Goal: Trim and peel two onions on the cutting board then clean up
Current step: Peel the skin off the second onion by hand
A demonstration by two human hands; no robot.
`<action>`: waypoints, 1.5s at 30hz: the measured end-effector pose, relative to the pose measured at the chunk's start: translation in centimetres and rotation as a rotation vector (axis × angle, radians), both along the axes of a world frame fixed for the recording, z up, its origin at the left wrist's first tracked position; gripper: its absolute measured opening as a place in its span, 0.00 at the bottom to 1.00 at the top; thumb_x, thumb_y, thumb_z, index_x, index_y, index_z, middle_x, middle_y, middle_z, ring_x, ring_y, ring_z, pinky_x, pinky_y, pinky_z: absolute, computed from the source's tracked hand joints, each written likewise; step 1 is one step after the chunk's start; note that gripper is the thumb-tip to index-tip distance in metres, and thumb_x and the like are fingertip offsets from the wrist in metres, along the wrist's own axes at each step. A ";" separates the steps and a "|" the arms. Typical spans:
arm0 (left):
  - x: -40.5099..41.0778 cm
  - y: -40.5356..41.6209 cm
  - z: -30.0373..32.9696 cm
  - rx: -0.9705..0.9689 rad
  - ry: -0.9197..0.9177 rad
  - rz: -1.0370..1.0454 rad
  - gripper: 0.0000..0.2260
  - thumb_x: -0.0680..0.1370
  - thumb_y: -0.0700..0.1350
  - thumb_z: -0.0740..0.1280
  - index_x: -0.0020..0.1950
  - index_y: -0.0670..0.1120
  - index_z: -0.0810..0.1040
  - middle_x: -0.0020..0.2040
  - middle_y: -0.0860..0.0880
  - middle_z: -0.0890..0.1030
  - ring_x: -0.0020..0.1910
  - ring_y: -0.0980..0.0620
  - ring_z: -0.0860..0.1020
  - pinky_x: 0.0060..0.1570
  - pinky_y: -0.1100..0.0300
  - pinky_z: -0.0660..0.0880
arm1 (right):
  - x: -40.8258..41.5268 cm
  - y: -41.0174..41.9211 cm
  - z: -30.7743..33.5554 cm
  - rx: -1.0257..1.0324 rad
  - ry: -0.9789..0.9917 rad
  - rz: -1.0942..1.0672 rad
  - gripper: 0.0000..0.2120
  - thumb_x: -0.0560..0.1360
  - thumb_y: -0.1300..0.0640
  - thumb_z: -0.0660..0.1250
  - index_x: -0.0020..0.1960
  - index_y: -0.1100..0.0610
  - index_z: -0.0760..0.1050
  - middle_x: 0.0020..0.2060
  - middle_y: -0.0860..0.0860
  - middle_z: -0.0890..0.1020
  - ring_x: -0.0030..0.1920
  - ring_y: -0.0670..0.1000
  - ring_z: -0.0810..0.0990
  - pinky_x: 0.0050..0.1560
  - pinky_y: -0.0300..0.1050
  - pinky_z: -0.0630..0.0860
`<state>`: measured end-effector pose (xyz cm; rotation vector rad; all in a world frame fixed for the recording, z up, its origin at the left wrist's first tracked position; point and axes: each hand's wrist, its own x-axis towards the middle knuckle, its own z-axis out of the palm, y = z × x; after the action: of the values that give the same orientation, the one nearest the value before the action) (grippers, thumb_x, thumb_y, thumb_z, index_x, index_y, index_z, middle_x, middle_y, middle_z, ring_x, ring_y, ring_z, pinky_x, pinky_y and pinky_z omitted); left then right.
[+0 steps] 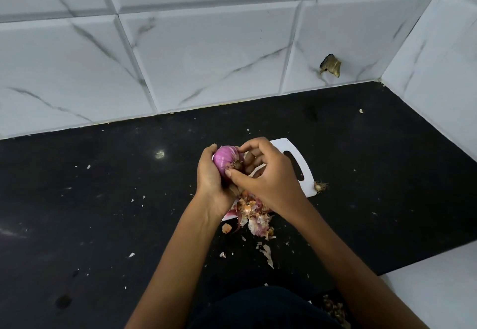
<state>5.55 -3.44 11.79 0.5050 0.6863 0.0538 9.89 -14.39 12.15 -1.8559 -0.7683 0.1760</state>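
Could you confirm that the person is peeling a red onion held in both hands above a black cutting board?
Not quite: in the head view the cutting board is white, not black. Both hands, left and right, do hold the red onion.

We see both forearms reach forward from the bottom edge, bare and angled toward each other so the hands meet. Our left hand (pixel 210 176) is cupped, fingers curled in a grip, palm facing right. Our right hand (pixel 265 173) arches over from the right, thumb and fingers (pixel 249 159) bent inward, pinching beside the left.
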 end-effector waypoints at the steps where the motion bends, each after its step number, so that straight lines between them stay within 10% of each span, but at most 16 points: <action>1: 0.0 -0.1 0.0 0.013 -0.005 -0.006 0.23 0.78 0.57 0.58 0.56 0.38 0.80 0.54 0.40 0.83 0.54 0.44 0.82 0.51 0.53 0.79 | 0.0 0.0 0.0 0.008 0.022 -0.006 0.18 0.66 0.56 0.77 0.52 0.51 0.74 0.39 0.46 0.79 0.40 0.46 0.80 0.40 0.39 0.79; 21: 0.1 0.0 0.5 0.007 0.047 0.014 0.20 0.79 0.56 0.58 0.42 0.41 0.78 0.32 0.45 0.79 0.28 0.52 0.74 0.33 0.63 0.66 | 0.3 -0.3 -0.3 0.187 -0.011 -0.009 0.07 0.78 0.65 0.60 0.49 0.59 0.77 0.38 0.47 0.80 0.39 0.45 0.80 0.38 0.38 0.77; 27: 0.2 0.1 0.3 -0.027 0.056 0.048 0.16 0.78 0.54 0.60 0.48 0.42 0.77 0.37 0.44 0.80 0.36 0.50 0.77 0.25 0.65 0.70 | 1.0 -0.5 -0.9 0.096 -0.103 -0.127 0.19 0.80 0.52 0.54 0.36 0.60 0.71 0.26 0.52 0.73 0.28 0.53 0.73 0.34 0.57 0.71; 31: 0.4 0.0 0.2 0.027 0.069 0.076 0.14 0.79 0.52 0.59 0.50 0.41 0.75 0.39 0.44 0.78 0.37 0.50 0.76 0.25 0.65 0.71 | 1.5 -0.8 -1.0 0.079 -0.081 -0.126 0.09 0.79 0.61 0.57 0.48 0.58 0.76 0.31 0.47 0.76 0.30 0.52 0.75 0.33 0.56 0.75; 40: 0.1 0.2 0.5 -0.059 -0.023 0.068 0.16 0.78 0.51 0.59 0.46 0.40 0.78 0.39 0.44 0.80 0.38 0.49 0.77 0.27 0.65 0.73 | 1.5 -1.3 -0.8 0.034 -0.020 -0.112 0.16 0.79 0.53 0.52 0.33 0.53 0.63 0.25 0.49 0.65 0.27 0.49 0.64 0.30 0.58 0.66; 45: -0.1 0.3 0.5 -0.079 -0.053 0.042 0.18 0.78 0.54 0.58 0.46 0.41 0.79 0.38 0.43 0.81 0.35 0.51 0.77 0.26 0.66 0.73 | 1.4 -1.2 -0.6 0.067 -0.103 -0.009 0.05 0.78 0.60 0.65 0.46 0.57 0.78 0.35 0.41 0.78 0.39 0.42 0.78 0.40 0.33 0.72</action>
<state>5.46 -3.17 12.29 0.4117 0.6444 0.0784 11.28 -15.54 11.56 -1.8153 -0.8266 0.0485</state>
